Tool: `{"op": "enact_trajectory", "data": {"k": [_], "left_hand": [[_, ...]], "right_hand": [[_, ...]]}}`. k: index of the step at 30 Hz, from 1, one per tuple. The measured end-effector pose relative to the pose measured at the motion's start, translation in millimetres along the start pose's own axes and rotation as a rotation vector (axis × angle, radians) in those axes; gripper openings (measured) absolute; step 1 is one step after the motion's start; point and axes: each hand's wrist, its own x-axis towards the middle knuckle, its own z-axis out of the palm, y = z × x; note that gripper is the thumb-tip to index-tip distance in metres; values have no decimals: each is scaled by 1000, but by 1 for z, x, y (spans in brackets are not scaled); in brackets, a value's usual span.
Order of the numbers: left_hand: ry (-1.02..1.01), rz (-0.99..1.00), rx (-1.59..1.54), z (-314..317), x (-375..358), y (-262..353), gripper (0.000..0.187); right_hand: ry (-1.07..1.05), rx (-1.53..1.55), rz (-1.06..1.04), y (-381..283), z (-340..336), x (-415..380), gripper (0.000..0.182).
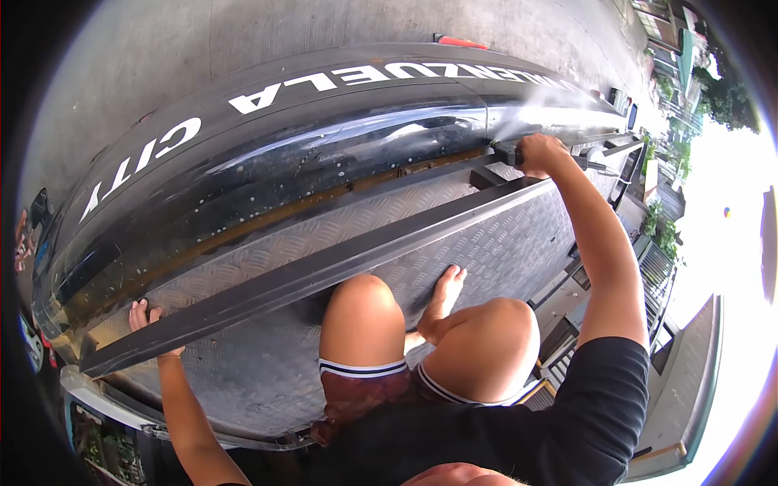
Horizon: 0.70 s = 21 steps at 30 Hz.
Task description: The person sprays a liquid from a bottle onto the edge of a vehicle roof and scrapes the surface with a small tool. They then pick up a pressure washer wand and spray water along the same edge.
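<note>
My right hand (541,154) is closed around a dark spray gun (509,153), at the far end of the metal rail. A white mist (531,113) fans out from it over the glossy black body panel (324,158), which is dotted with water drops. At the lower left, my left hand (146,316) reaches beneath the dark rail (324,261). Its fingers show on the far side, stretched out on the tread plate (275,239), while the rail hides part of the palm. My bare knees and one bare foot (444,296) are over the same plate.
White lettering (324,83) runs along the vehicle's black side. Concrete ground (243,32) lies beyond and below it, with a red object (460,42) near the panel's edge. A metal frame and ladder-like slats (656,267) stand at the right, near buildings and plants.
</note>
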Motion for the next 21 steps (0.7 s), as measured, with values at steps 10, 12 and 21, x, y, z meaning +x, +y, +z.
{"op": "enact_trajectory", "data": {"k": [10, 12, 21], "left_hand": [[18, 6, 11, 1, 2, 1, 57], [28, 14, -5, 2, 1, 0, 60], [-19, 17, -14, -1, 6, 4, 56]], "right_hand": [[-44, 88, 210, 64, 6, 0, 61], [-49, 158, 195, 76, 2, -11, 81], [244, 654, 81, 77, 50, -111, 68]]}}
